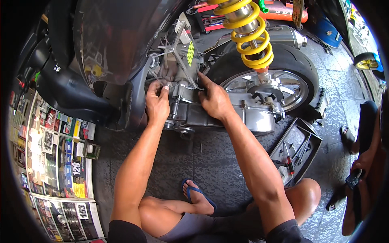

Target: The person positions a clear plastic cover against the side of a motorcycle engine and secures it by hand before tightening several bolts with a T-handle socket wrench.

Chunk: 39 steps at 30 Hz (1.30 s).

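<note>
Both my hands are at the metal engine housing (188, 115) of a scooter. My left hand (158, 101) has curled fingers and thumb at small fittings left of an upright cylinder; whatever it grips is too hidden to name. My right hand (214, 101) touches the right side of the assembly, index finger stretched up and thumb apart, some fingertips hidden. A clear bracket (178, 48) with a yellow-green sticker stands above my hands. The yellow coil spring (251, 48) hangs over the rear wheel (304, 77). Dark body panels (105, 48) overhang from the upper left.
A metal tray (314, 135) of screwdrivers and tools lies at lower right. Another person (360, 158) is at the right edge, holding a dark object. Sticker-covered boards (56, 154) stand at left. A blue drum (328, 34), red tank (279, 14) and dark metal part (318, 109) are around the wheel.
</note>
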Available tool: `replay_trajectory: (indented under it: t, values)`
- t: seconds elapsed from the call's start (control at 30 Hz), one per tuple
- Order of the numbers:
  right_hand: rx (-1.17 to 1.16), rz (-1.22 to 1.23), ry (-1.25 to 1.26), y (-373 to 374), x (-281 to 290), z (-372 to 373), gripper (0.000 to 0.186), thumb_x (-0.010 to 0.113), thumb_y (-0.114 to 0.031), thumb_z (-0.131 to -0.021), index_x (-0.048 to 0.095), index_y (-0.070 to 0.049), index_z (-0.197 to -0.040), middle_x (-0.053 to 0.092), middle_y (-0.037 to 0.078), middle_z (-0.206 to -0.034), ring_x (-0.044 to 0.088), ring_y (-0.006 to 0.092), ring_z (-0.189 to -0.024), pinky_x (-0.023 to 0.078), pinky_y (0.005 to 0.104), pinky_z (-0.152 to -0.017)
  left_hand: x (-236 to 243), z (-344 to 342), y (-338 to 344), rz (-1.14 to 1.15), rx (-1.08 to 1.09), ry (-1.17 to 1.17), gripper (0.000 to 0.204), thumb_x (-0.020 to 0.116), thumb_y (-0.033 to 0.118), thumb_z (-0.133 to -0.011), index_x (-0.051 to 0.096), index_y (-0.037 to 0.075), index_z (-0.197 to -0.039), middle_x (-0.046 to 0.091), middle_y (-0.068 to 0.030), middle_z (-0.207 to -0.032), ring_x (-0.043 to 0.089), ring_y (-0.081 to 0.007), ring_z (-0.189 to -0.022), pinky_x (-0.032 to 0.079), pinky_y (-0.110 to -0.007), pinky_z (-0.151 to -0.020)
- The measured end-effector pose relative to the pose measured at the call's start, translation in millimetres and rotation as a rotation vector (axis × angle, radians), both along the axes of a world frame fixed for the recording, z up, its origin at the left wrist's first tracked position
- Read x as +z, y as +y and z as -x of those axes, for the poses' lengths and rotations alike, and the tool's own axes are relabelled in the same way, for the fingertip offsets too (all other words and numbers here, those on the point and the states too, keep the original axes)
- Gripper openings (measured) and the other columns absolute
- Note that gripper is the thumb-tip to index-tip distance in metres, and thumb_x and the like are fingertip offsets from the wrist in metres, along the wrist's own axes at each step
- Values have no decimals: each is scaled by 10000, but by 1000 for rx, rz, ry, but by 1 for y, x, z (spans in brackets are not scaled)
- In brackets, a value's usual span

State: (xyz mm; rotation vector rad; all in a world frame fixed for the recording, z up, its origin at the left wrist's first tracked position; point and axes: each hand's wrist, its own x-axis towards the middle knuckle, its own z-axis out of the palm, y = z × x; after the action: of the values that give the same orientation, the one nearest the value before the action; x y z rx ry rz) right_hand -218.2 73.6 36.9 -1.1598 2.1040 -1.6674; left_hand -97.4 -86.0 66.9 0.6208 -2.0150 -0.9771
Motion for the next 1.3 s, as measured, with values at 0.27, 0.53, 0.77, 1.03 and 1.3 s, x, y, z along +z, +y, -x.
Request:
replay_trajectory:
  t: [0.27,0.53,0.77,1.03,1.3]
  values:
    - [-22,-42,37,6,1,1,597,590,-119,-847,476,-53,-1429,632,274,-1199,584,432,-1144,445,479,-992,-12,2,-11,18,-20,39,123,615,0,-908,652,-10,-1024,691,-48,-912,630,-117,-823,493,-275,-787]
    - [-86,78,127,2,-8,0,564,593,-87,-811,536,-42,-1370,650,288,-1140,601,413,-1123,458,499,-980,-8,0,-9,-22,-73,23,164,574,-50,-918,638,2,-1060,668,-37,-993,610,-101,-906,459,-251,-864]
    - [-47,52,60,6,0,-1,566,610,-98,-842,514,-47,-1397,638,246,-1196,595,409,-1124,458,475,-975,-5,-1,-8,-64,-81,34,160,579,-48,-921,635,-9,-1066,669,-45,-1008,615,-104,-928,460,-248,-876]
    - [-107,48,25,3,0,-2,502,616,-142,-884,548,-84,-1378,657,231,-1163,606,408,-1101,472,477,-947,-6,1,-5,-77,-88,74,237,606,-31,-917,648,-51,-1149,692,-64,-1025,634,-113,-924,485,-251,-852]
    - [-214,70,68,-3,-5,-6,460,634,-181,-879,597,-113,-1333,676,244,-1054,645,411,-984,499,490,-897,-8,-1,-6,45,-68,22,249,597,4,-916,664,-42,-1151,707,-88,-1049,639,-157,-973,484,-288,-911]
